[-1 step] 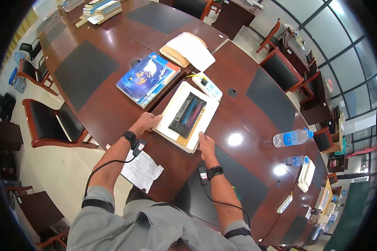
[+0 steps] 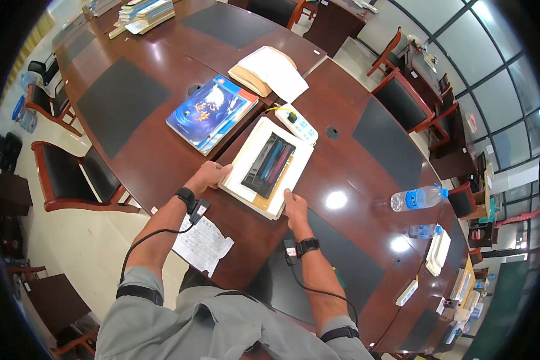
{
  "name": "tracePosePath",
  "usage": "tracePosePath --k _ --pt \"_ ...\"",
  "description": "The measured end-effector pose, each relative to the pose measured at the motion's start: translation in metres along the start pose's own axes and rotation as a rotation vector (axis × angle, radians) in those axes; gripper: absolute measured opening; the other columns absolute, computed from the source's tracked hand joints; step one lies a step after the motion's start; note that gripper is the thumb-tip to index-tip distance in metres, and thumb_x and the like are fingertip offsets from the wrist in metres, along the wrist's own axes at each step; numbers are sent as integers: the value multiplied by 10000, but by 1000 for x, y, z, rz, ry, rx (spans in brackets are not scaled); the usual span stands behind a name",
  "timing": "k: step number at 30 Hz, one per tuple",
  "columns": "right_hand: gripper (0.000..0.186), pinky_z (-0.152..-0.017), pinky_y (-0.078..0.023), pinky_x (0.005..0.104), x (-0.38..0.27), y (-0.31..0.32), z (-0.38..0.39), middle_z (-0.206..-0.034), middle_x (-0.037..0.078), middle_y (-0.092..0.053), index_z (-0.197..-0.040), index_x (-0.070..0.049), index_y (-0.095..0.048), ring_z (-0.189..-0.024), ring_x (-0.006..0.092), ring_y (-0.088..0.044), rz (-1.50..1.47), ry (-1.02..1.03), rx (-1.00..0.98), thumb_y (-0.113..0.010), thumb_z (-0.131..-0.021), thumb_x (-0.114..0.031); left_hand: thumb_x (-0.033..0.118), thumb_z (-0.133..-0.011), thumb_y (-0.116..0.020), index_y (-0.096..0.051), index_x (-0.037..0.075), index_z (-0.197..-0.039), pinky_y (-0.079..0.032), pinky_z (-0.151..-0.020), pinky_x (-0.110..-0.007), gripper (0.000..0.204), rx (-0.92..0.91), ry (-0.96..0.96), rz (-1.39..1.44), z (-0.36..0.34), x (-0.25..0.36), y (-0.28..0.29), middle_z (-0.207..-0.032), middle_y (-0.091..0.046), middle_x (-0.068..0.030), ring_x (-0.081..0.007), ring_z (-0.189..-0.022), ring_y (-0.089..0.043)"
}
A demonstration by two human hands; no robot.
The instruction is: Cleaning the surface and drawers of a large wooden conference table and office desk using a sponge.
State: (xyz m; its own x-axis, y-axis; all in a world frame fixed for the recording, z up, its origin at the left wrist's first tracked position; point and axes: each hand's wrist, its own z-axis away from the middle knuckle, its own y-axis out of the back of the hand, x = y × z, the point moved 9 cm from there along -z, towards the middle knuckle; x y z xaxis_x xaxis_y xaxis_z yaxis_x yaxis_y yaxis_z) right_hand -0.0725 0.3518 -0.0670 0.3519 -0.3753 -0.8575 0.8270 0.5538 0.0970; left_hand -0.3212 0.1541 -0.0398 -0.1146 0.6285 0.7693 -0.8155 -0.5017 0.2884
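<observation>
Two hands (image 2: 210, 174) gripping one paper stack (image 2: 255, 144); one dark case (image 2: 269, 165) atop

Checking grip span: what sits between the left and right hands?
Head view: a pale stack, a dark rectangular item on top, spans from left hand to right hand.

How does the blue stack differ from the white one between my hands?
The white stack has a pale top with a dark rectangle; the blue stack, a blue cover with gold lettering. The left hand and right hand hold the white stack; neither touches the blue stack. Both look rectangular.
</observation>
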Motion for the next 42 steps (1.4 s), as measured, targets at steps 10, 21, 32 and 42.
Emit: tracePosePath --k 10,21,32,42 --pt "440 -649 -570 360 15 1 -23 -915 117 -662 -1004 93 -640 -749 195 -658 170 -98 -91 -612 -953 -344 453 -916 -602 -700 -53 -859 -462 -532 -303 519 -11 15 35 8 10 -7 -716 -642 -69 -147 -602 -577" --pt "567 -688 -475 429 -10 -4 22 -779 235 -658 -846 95 -646 -720 289 -649 478 109 63 -578 -925 -463 379 -927 -580 -690 -107 -827 -481 -557 -342 508 81 -24 -205 -15 7 -5 -681 -644 -110 -179 -647 -625" --pt "473 -638 -481 348 13 3 13 -827 129 -679 -846 96 -691 -743 171 -631 -93 -142 -129 -633 -941 -364 403 -950 -597 -663 -110 -1071 -562 -685 -329 531 -55 25 24 -10 7 -22 -929 -688 -121 -195 -801 -676" --pt "508 -560 -429 395 9 31 27 -808 133 -607 -812 119 -605 -674 175 -541 14 -148 -10 -645 -908 -379 366 -959 -597 -652 -116 -1098 -573 -695 -327 504 -99 23 -11 0 30 -47 -912 -693 -124 -187 -763 -676"
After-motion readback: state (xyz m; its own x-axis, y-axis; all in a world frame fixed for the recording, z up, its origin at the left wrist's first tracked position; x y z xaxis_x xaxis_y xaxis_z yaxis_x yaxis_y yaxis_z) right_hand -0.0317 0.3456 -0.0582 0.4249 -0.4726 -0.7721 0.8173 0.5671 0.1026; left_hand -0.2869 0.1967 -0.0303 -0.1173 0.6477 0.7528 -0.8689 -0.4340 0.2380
